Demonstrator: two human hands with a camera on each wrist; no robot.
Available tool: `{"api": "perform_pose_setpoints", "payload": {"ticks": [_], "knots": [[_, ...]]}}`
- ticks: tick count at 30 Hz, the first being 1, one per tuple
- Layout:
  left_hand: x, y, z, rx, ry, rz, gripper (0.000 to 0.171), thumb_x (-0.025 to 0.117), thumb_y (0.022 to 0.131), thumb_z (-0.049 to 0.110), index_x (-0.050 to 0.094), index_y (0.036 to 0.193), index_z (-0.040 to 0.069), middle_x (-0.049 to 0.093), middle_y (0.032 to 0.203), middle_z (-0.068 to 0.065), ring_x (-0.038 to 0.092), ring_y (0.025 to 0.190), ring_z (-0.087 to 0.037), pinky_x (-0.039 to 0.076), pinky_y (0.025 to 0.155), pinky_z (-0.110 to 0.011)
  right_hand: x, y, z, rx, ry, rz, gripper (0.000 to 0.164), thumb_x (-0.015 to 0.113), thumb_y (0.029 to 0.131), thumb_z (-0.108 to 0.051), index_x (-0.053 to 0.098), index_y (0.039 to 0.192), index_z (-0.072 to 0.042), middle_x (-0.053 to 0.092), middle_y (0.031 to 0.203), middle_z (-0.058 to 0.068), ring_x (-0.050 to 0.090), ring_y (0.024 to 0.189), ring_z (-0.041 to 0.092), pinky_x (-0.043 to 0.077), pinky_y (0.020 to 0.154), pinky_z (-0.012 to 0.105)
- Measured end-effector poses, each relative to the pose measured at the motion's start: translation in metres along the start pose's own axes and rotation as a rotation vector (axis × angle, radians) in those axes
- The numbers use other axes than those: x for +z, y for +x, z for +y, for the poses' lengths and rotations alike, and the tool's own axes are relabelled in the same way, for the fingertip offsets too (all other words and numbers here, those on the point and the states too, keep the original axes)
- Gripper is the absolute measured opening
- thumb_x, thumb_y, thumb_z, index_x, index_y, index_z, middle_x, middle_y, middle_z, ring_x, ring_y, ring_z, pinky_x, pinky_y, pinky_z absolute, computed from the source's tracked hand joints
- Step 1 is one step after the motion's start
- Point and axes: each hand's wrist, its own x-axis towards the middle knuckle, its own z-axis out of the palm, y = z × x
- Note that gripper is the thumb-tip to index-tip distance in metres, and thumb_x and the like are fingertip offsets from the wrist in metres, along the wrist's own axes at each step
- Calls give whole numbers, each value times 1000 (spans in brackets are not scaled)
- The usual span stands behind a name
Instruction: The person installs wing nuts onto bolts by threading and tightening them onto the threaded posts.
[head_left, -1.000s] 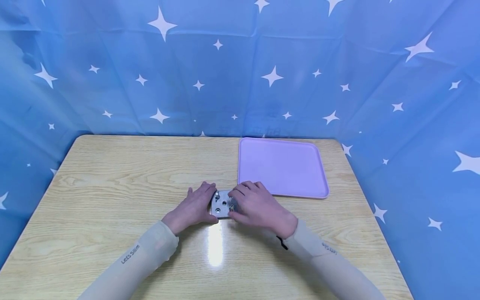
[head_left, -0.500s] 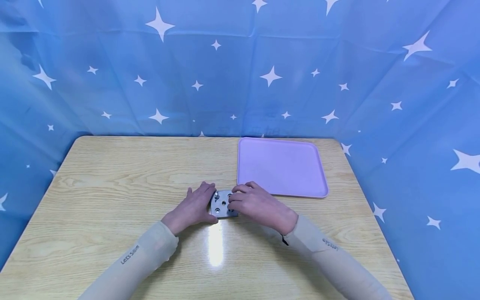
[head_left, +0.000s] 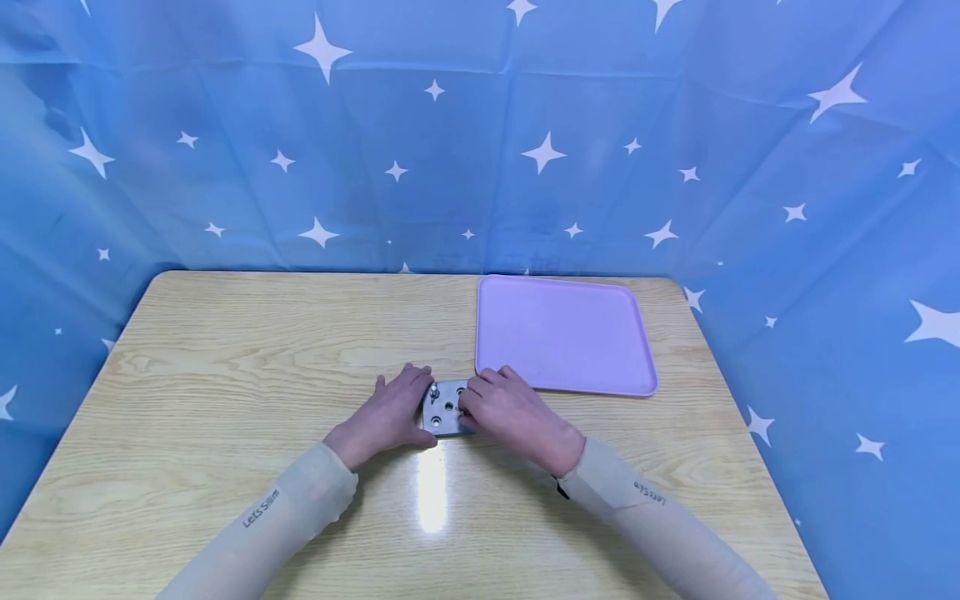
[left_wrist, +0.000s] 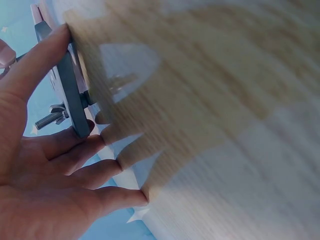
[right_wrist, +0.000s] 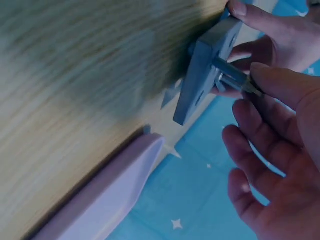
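Observation:
A grey metal plate point(head_left: 451, 423) with several holes lies in front of me on the table. My left hand point(head_left: 386, 421) grips its left side, thumb on the near edge and fingers at the far corner. A threaded bolt with a wing nut point(left_wrist: 58, 111) stands up from that far left corner. On the right side of the plate, a second bolt point(right_wrist: 226, 67) sticks up. My right hand point(head_left: 517, 417) pinches the top end of this bolt between thumb and index finger, its other fingers loosely bent. The fingertips partly hide the small part pinched there.
A purple tray point(head_left: 566, 333) lies at the back right, close beyond my right hand. The wooden table point(head_left: 247, 358) ends at a blue curtain point(head_left: 450, 192) with white stars, which also hangs along both sides.
My right hand has shifted slightly over the plate's right side, its fingers changing position at the bolt from frame to frame. The left hand and the plate have stayed in place.

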Motion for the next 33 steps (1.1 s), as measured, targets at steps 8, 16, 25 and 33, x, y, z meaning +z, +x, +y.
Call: {"api": "perform_pose_setpoints", "payload": {"ticks": [8,16,25,33], "knots": [[0,0,1,12,6,10,98,96,71,31,47,147,-7,41,157,-26,31,148,-48,23,110,-78,9,-1,-9,141,-18,76,26,77,90,-33,64,80,-13,64,77,0,55,69,19,40,60,32],[-1,1,1,-1,6,-4,99,96,71,31,46,148,-7,40,159,-24,30,149,-48,22,111,-78,-11,-5,3,100,82,2,29,73,95,-39,75,112,-15,72,108,-1,64,103,22,50,81,41],[-2,0,1,2,13,-12,98,95,72,33,46,148,-7,40,158,-25,30,149,-47,23,111,-78,-21,-8,12,-151,75,-81,39,83,87,-11,75,124,-23,68,131,-10,58,124,17,49,94,39],[0,0,0,13,13,-1,97,95,72,32,47,146,-6,41,157,-25,31,149,-47,24,110,-79,-13,-6,7,-148,89,-48,27,82,86,-8,79,106,-26,72,118,-9,61,112,17,49,92,38]]}}
